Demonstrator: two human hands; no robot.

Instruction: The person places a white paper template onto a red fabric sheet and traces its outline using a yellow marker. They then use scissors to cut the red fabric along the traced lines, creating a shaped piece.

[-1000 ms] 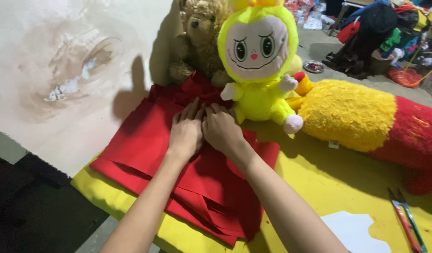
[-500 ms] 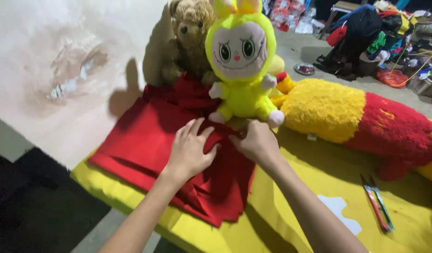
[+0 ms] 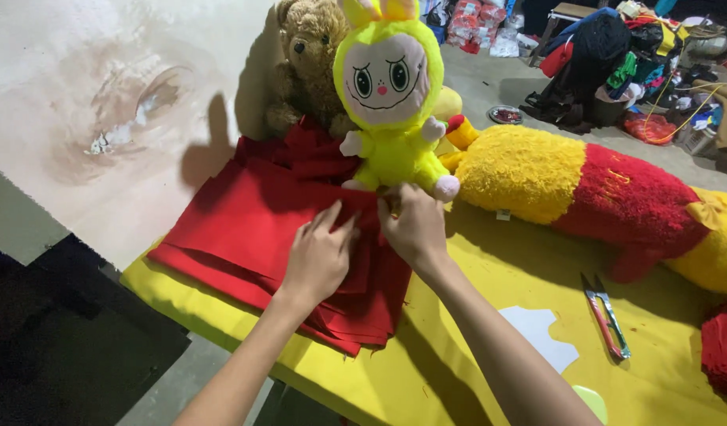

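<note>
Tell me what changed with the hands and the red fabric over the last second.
Both hands slid from the middle of the red fabric stack up to its far edge by the yellow plush doll. The left hand now lies flat near that edge; the right hand pinches it at the doll's feet. The doll, brown teddy bear and scissors stayed put.

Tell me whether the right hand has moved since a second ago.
Yes. The right hand has moved up the red fabric, toward the yellow doll's feet.
</note>
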